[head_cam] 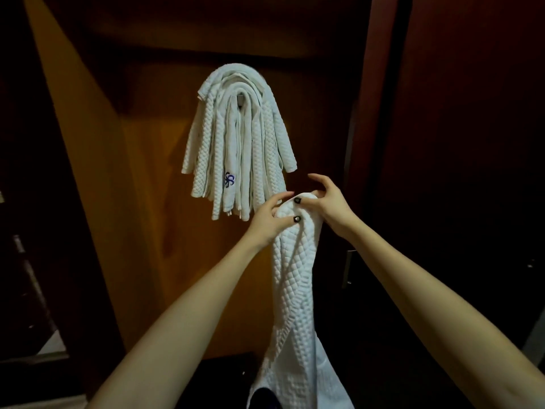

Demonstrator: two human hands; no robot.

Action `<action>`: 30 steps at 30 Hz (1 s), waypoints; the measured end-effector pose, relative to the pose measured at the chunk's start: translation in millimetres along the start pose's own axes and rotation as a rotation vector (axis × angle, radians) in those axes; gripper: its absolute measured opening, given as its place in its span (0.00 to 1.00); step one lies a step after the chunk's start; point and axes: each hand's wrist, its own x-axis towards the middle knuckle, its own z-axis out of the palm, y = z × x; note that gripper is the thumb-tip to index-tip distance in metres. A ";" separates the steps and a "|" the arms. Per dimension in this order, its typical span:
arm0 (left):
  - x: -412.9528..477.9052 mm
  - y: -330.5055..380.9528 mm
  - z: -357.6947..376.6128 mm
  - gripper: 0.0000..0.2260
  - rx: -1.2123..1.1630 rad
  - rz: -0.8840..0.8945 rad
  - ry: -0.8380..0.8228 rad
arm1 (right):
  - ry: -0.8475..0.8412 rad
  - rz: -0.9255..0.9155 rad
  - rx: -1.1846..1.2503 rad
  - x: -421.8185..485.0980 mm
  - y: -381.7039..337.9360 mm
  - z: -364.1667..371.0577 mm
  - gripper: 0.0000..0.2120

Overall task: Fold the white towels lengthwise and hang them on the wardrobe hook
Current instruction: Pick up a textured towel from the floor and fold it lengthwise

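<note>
Several white waffle-weave towels [240, 143] hang folded over a small metal hook [241, 99] on the wooden wardrobe panel [141, 202]; one carries a blue embroidered mark. Just below and to the right of that bundle, I hold another white towel [295, 276] that hangs down long in front of me. My left hand [269, 221] grips its bunched top from the left, thumb on the cloth. My right hand [324, 202] pinches the same top from the right, with its other fingers spread above it.
A dark wardrobe door [457, 143] stands to the right, with a metal handle [348, 267] on its edge. To the left lies dark shelving [26, 261], dimly lit. A dark floor strip runs below the panel.
</note>
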 end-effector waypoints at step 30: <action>-2.3 45.3 -50.2 0.15 0.320 0.169 -0.062 | -0.020 -0.157 0.078 -43.3 -7.4 11.6 0.16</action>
